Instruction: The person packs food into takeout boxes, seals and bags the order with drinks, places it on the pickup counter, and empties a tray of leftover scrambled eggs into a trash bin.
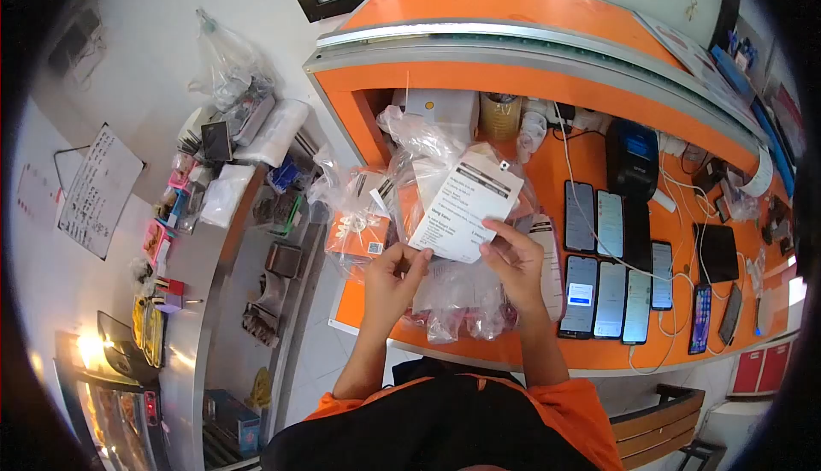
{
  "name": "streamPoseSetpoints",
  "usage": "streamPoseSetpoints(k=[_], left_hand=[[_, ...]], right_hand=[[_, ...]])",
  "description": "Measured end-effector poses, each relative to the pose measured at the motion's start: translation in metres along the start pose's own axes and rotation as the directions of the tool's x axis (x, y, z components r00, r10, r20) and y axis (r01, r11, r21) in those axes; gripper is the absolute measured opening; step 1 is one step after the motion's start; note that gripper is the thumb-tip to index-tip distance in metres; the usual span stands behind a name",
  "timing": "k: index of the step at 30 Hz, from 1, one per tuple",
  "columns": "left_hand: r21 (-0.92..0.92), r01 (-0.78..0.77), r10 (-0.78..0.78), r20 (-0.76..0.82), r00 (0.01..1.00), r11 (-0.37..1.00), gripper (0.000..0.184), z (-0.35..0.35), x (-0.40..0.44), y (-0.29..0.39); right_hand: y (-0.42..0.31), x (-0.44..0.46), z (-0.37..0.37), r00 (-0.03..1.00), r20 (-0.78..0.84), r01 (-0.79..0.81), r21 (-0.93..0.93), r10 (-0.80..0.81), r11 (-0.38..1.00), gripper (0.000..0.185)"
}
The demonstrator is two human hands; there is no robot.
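A white printed receipt [466, 204] is held up over the orange counter, its text facing me. My left hand [395, 278] is closed with thumb and fingers at the receipt's lower left corner. At its lower right edge, my right hand [516, 267] pinches the same paper. Beneath and around the receipt lie crumpled clear plastic bags [462, 308], their contents mostly hidden. An orange and white box [357, 230] sits in clear plastic to the left. Another printed slip [545, 257] lies partly hidden beside my right hand.
Several smartphones [610, 300] lie in rows on the orange counter [513, 355] to the right, with white cables among them. A black printer [633, 159] stands behind them. On the left, a metal shelf [224, 253] carries bags and small items.
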State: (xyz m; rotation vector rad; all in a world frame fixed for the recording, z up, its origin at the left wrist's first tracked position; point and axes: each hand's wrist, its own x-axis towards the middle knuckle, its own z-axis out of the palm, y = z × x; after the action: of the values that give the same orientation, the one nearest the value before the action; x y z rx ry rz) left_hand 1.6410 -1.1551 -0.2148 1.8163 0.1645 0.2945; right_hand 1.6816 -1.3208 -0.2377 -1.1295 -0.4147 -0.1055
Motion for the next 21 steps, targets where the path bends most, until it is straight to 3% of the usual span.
streamPoseSetpoints(k=[3, 6, 9, 12, 15, 18, 21], left_hand=[[0.117, -0.035, 0.044, -0.082, 0.996, 0.992, 0.026, 0.006, -0.001, -0.008], [0.503, -0.108, 0.162, -0.065, 0.985, 0.858, 0.028, 0.002, 0.001, -0.014], [0.478, -0.085, 0.178, -0.153, 0.972, 0.874, 0.03, 0.001, 0.007, -0.027], [0.011, 0.041, -0.04, -0.065, 0.997, 0.999, 0.027, 0.0, 0.014, -0.044], [-0.17, 0.224, -0.202, 0.138, 0.97, 0.96, 0.023, -0.012, 0.017, -0.052], [-0.321, 0.021, 0.079, 0.297, 0.952, 0.947, 0.017, -0.032, 0.028, -0.046], [-0.127, -0.088, 0.101, 0.101, 0.99, 0.988, 0.018, -0.045, 0.061, -0.005]], right_hand=[[0.001, -0.008, -0.009, 0.996, 0.081, -0.021, -0.117, 0.031, 0.993, 0.034], [-0.002, -0.017, -0.008, 0.989, 0.118, -0.055, -0.284, 0.091, 0.957, 0.031], [0.001, -0.023, -0.006, 0.987, 0.103, -0.07, -0.43, 0.126, 0.9, 0.024], [-0.003, -0.024, -0.004, 0.984, 0.108, -0.062, -0.549, 0.145, 0.833, 0.021], [-0.003, -0.025, -0.01, 0.989, 0.122, -0.009, -0.538, 0.088, 0.843, 0.019], [-0.006, -0.027, -0.02, 0.986, 0.034, -0.128, -0.459, 0.161, 0.879, 0.016], [0.003, -0.028, -0.026, 0.971, -0.044, -0.236, -0.294, 0.233, 0.926, 0.015]])
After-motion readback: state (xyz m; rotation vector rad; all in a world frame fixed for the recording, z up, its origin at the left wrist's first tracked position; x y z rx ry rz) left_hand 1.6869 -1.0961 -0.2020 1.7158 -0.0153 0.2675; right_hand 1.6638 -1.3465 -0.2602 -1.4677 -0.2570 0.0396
